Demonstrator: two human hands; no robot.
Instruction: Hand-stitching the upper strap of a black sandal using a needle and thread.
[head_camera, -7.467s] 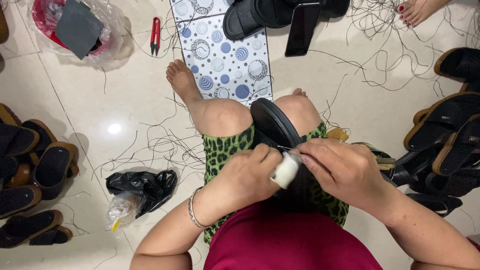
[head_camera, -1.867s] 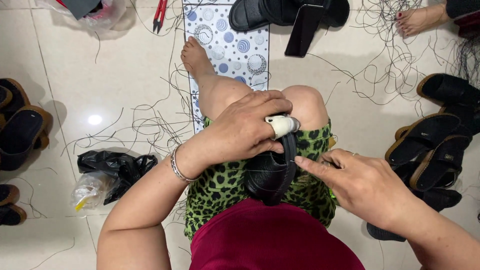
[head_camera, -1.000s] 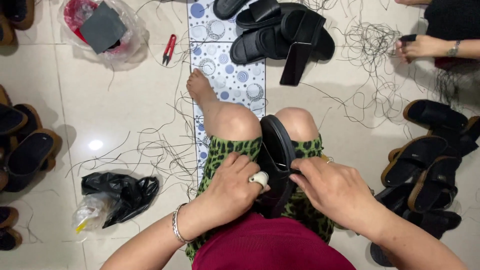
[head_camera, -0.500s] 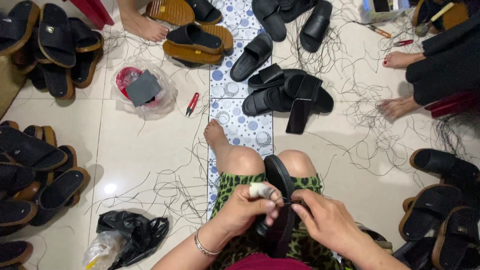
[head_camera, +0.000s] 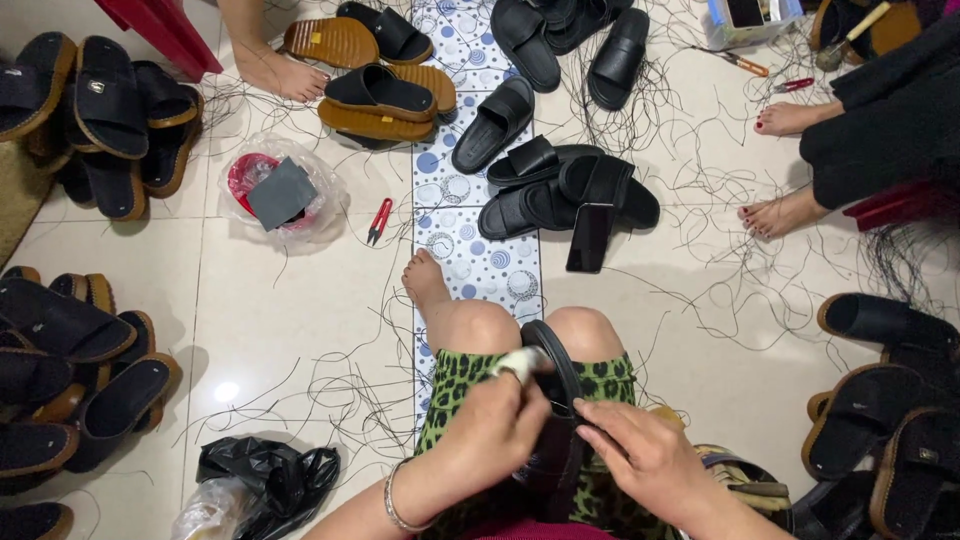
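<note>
A black slide sandal (head_camera: 556, 400) stands on edge between my knees, on my green leopard-print lap. My left hand (head_camera: 490, 430) grips its left side; the forefinger is wrapped in white tape (head_camera: 518, 362). My right hand (head_camera: 640, 455) rests against the sandal's right side, fingers pinching at its strap edge. A thin black thread runs by my fingers. My bare foot (head_camera: 425, 280) lies on the dotted floor strip.
Black sandals (head_camera: 560, 190) and a dark phone (head_camera: 590, 238) lie ahead. Tan-soled sandals (head_camera: 90, 100) pile up at left and right (head_camera: 880, 400). Red snips (head_camera: 380, 220), a bagged red bowl (head_camera: 270, 185), a black bag (head_camera: 265, 470) and loose threads cover the floor. Other people's bare feet (head_camera: 790, 118) sit at top and right.
The view has tilted up, showing more floor and other people's feet. My hands stay on the sandal in my lap; the left hand shifted from over the sole to its left side.
</note>
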